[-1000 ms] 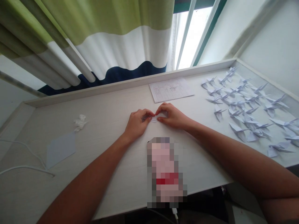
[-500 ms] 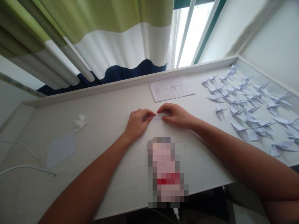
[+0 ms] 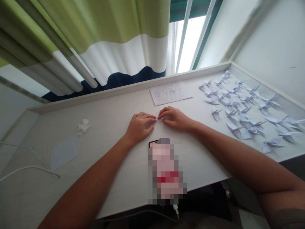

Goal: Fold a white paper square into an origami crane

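Between my two hands, near the middle of the white table, is a small piece of folded white paper [image 3: 158, 120], mostly covered by fingers. My left hand [image 3: 141, 126] has its fingertips closed on the paper's left side. From the right, my right hand [image 3: 175, 119] grips it with bent fingers and thumb. The fingertips of both hands nearly meet over the paper. Just below them lies a phone [image 3: 165, 171], its screen blurred into blocks, with a white cable [image 3: 175, 210] at its lower end.
Several white paper cranes [image 3: 238, 108] cover the table's right side. Behind my hands lies a printed form [image 3: 170, 93]. A crumpled tissue [image 3: 83, 126], a white paper sheet [image 3: 64, 153] and white cables [image 3: 30, 168] are on the left. A raised rim [image 3: 119, 88] borders the back, before a curtain [image 3: 107, 31].
The view has shifted slightly, so the cranes and form appear further left. My fingers have drawn closer together over the folded paper, hiding more of it.
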Action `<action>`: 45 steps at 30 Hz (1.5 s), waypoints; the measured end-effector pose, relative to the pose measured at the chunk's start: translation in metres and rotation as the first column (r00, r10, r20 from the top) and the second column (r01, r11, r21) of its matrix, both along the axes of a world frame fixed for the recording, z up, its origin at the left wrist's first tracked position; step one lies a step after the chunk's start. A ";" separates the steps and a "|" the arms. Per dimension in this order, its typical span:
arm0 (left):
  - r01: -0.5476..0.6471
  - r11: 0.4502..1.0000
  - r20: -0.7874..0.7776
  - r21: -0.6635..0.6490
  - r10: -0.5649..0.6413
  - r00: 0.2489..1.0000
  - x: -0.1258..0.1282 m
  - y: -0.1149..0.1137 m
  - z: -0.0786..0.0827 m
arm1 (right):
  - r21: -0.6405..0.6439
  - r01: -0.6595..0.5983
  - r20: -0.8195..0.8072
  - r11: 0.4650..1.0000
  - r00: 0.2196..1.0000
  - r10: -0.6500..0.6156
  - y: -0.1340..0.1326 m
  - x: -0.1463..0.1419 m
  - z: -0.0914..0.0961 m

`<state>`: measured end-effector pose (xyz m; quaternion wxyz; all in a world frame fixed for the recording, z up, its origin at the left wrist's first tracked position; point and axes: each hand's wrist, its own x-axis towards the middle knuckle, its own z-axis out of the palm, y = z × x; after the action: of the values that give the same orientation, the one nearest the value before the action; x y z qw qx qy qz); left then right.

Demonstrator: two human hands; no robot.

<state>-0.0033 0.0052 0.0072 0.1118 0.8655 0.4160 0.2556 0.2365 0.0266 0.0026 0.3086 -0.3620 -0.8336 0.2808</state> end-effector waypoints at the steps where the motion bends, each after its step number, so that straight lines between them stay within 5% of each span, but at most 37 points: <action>1: 0.001 1.000 0.004 -0.005 -0.001 1.000 0.000 0.000 0.001 | 0.012 -0.013 0.014 1.000 1.000 0.013 0.000 0.001 0.000; 11: 0.100 0.990 0.084 -0.095 -0.092 0.992 -0.012 0.009 0.000 | 0.116 -0.046 0.124 0.992 0.992 0.032 0.004 0.003 -0.002; 17: 0.071 0.996 0.079 -0.051 -0.067 0.995 -0.009 0.007 -0.001 | 0.113 0.056 0.076 0.992 0.995 -0.064 0.004 0.001 -0.001; 25: -0.109 0.975 0.346 -0.195 0.172 0.922 -0.003 0.003 -0.002 | -0.037 0.011 -0.141 0.999 0.990 -0.016 -0.010 -0.005 0.010; 29: -0.064 0.949 0.415 -0.310 0.195 0.889 0.004 -0.001 -0.001 | -0.105 0.053 -0.193 0.993 0.979 -0.073 -0.014 -0.011 0.008; 32: -0.047 0.945 0.378 -0.322 0.174 0.909 0.006 -0.004 0.000 | -0.112 0.090 -0.150 0.990 0.983 -0.106 -0.012 -0.012 0.005; 38: -0.064 0.991 0.136 -0.115 0.079 0.988 0.006 -0.003 -0.001 | 0.004 0.112 0.038 0.994 0.993 -0.112 -0.005 -0.009 0.001; 45: -0.082 0.988 0.103 -0.127 0.096 0.990 0.007 -0.001 -0.003 | 0.062 0.105 0.078 0.993 0.991 -0.110 0.001 -0.009 -0.007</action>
<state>0.0037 0.0044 0.0043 0.1758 0.8223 0.4624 0.2811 0.2277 0.0278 -0.0044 0.2996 -0.4085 -0.8324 0.2247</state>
